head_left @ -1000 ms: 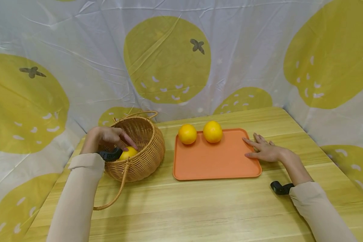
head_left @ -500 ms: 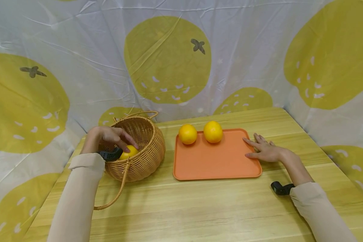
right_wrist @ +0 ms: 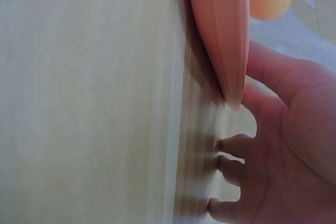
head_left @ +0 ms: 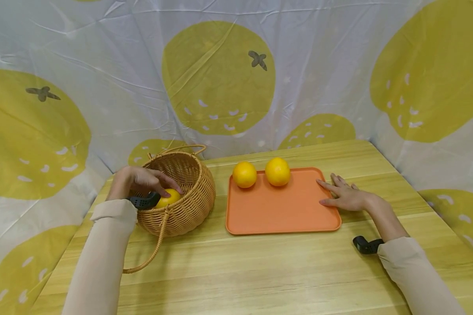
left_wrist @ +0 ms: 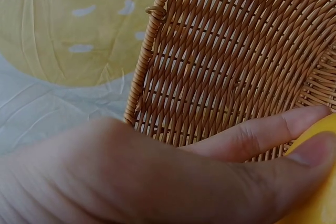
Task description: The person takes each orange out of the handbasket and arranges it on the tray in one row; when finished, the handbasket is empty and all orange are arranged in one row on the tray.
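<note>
Inside the wicker basket, my left hand holds an orange between thumb and fingers, near the basket's front rim. The left wrist view shows the thumb lying against the yellow-orange skin, with the rest of the fruit cut off by the frame. On the right, my right hand rests spread over the right edge of the coral tray. Its thumb and index finger touch the tray rim, while the other fingertips reach down to the table.
Two more oranges, a left one and a right one, sit along the tray's back edge. One basket handle hangs down to the wooden table. A fruit-print cloth hangs behind and at the sides.
The left fingers have shifted slightly to the right around the orange in the basket. My right hand, the tray and its oranges have stayed put.
</note>
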The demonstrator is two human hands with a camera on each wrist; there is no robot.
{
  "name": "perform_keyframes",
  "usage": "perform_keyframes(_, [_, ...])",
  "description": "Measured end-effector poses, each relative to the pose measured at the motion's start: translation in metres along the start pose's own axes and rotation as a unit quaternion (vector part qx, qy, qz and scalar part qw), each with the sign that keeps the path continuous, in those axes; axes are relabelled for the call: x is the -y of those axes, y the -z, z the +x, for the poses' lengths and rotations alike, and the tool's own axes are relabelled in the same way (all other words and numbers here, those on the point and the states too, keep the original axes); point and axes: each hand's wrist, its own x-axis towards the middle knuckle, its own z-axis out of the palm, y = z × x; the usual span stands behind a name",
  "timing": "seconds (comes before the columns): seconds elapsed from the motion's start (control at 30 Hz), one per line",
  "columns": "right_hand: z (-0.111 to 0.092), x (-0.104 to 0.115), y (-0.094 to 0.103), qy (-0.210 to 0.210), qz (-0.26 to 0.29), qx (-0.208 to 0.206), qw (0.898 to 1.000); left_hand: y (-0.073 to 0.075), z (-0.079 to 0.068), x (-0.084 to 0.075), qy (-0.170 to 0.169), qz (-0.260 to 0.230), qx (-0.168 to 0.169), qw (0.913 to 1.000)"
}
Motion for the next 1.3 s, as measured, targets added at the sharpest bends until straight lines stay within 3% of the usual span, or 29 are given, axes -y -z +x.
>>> perform_keyframes(0.2, [0.0, 0.0, 0.0, -0.002, -0.002, -0.001, 1.0, 0.001, -0.001, -0.002, 0.001, 0.007, -0.03, 0.9995])
perform_keyframes(0.3, [0.0, 0.0, 0.0, -0.003, -0.002, -0.001, 1.0, 0.002, -0.006, -0.006, -0.004, 0.013, -0.065, 0.9978])
perform_keyframes(0.4, [0.0, 0.001, 0.0, -0.002, -0.003, -0.001, 1.0, 0.004, -0.017, -0.012, -0.028, 0.018, -0.1, 0.9944])
perform_keyframes(0.53, [0.0, 0.001, 0.0, -0.003, -0.005, -0.003, 1.0, 0.006, -0.031, -0.02, -0.084, 0.018, -0.144, 0.9859])
perform_keyframes(0.7, [0.0, 0.001, -0.001, -0.004, -0.004, -0.001, 1.0, 0.002, -0.046, -0.03, -0.141, 0.042, -0.207, 0.9671])
perform_keyframes(0.87, [0.001, -0.001, -0.001, -0.002, -0.007, -0.002, 1.0, -0.003, -0.051, -0.042, -0.173, 0.063, -0.284, 0.9409])
perform_keyframes(1.13, [0.002, -0.006, -0.002, 0.007, 0.011, -0.006, 1.0, -0.012, -0.041, -0.073, -0.26, -0.005, -0.351, 0.8995])
perform_keyframes(1.3, [0.002, -0.005, -0.002, 0.009, 0.013, -0.006, 1.0, -0.023, -0.025, -0.105, -0.283, -0.048, -0.361, 0.8872])
